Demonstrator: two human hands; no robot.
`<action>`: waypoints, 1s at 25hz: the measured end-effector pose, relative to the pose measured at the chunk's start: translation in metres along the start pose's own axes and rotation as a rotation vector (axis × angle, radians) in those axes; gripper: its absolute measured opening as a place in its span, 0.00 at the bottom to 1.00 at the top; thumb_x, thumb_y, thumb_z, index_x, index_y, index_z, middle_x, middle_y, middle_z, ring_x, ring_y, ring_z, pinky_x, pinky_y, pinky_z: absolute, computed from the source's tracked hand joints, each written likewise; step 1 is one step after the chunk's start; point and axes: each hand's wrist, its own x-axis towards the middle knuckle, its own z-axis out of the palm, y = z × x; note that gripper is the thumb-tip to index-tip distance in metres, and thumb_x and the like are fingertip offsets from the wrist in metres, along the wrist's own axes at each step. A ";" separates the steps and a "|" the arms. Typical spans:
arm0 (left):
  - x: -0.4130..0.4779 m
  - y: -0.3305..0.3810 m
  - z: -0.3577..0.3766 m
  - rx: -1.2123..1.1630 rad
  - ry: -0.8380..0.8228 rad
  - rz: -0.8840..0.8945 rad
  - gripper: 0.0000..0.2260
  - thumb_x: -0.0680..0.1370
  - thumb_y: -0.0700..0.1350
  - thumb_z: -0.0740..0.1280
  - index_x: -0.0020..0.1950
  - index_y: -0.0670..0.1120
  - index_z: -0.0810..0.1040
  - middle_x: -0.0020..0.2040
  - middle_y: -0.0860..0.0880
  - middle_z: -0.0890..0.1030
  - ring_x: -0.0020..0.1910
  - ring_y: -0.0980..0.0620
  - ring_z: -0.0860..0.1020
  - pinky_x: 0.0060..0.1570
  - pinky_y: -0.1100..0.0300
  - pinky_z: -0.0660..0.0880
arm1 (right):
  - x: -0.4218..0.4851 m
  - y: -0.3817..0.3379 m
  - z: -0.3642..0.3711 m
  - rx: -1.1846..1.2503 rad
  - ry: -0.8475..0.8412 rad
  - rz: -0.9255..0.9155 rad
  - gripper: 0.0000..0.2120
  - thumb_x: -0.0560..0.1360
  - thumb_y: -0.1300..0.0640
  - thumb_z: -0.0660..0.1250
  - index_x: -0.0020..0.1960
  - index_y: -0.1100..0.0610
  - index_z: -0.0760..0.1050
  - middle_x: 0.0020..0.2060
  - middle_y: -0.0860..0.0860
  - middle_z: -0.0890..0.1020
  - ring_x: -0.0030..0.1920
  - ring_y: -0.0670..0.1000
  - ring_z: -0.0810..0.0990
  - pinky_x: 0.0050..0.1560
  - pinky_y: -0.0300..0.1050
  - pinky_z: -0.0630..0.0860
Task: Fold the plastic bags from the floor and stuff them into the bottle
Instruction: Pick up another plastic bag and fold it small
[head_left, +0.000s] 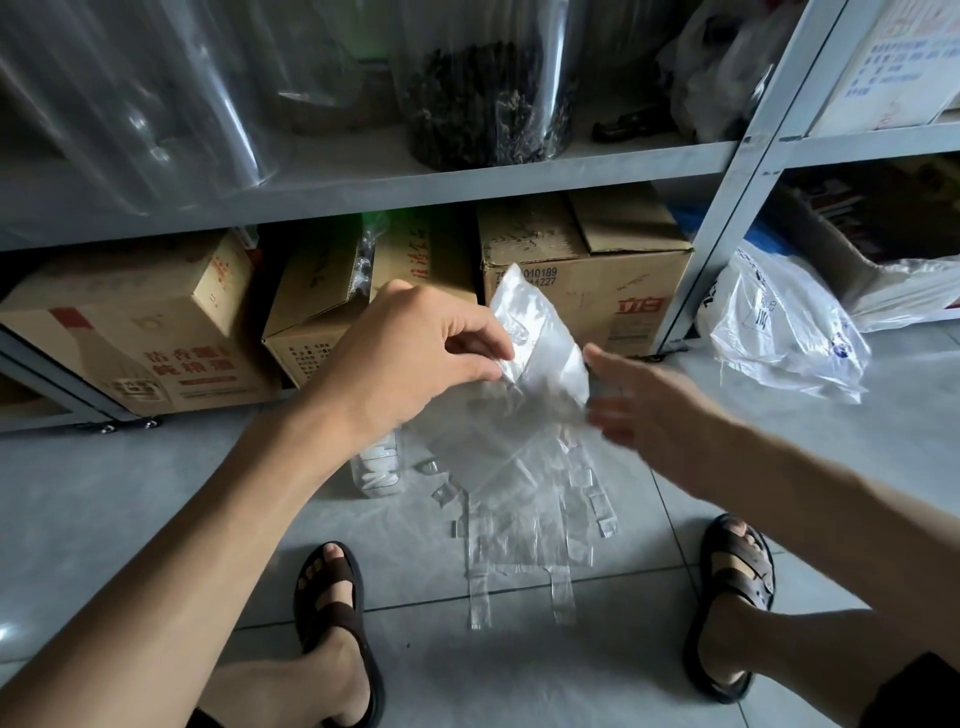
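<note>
Clear folded plastic bag (535, 338), long axis eleven-to-five o'clock, is pinched by the left hand (415, 358). Right hand (649, 410), fingers spread, hovers just beside it at four o'clock.

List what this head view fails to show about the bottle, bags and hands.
Head view:
- Clear plastic bottle on grey floor tiles: neck hidden behind left hand.
- Right hand: motion-blurred; whether it touches the folded clear bag is unclear.
- Flat clear bags: overlapping, transparent; count unreadable.
</note>
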 end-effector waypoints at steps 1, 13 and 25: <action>0.000 -0.001 -0.002 0.008 0.015 -0.018 0.09 0.69 0.40 0.79 0.44 0.53 0.87 0.36 0.60 0.84 0.38 0.63 0.82 0.42 0.72 0.75 | -0.002 0.009 0.003 0.069 -0.121 0.131 0.24 0.76 0.41 0.66 0.63 0.57 0.75 0.58 0.59 0.82 0.60 0.58 0.80 0.58 0.49 0.71; -0.004 -0.009 -0.020 -0.037 0.119 -0.165 0.06 0.71 0.42 0.79 0.43 0.52 0.87 0.33 0.57 0.85 0.38 0.59 0.84 0.50 0.56 0.82 | -0.005 0.019 0.025 0.305 -0.067 -0.013 0.07 0.76 0.58 0.69 0.52 0.59 0.79 0.40 0.51 0.81 0.41 0.48 0.80 0.56 0.44 0.74; 0.001 0.003 -0.005 -0.113 -0.009 -0.212 0.09 0.70 0.40 0.79 0.45 0.52 0.87 0.35 0.55 0.86 0.38 0.56 0.85 0.48 0.61 0.82 | -0.018 -0.008 0.059 -0.887 0.475 -0.990 0.14 0.70 0.42 0.75 0.51 0.48 0.84 0.50 0.46 0.80 0.50 0.52 0.75 0.49 0.48 0.73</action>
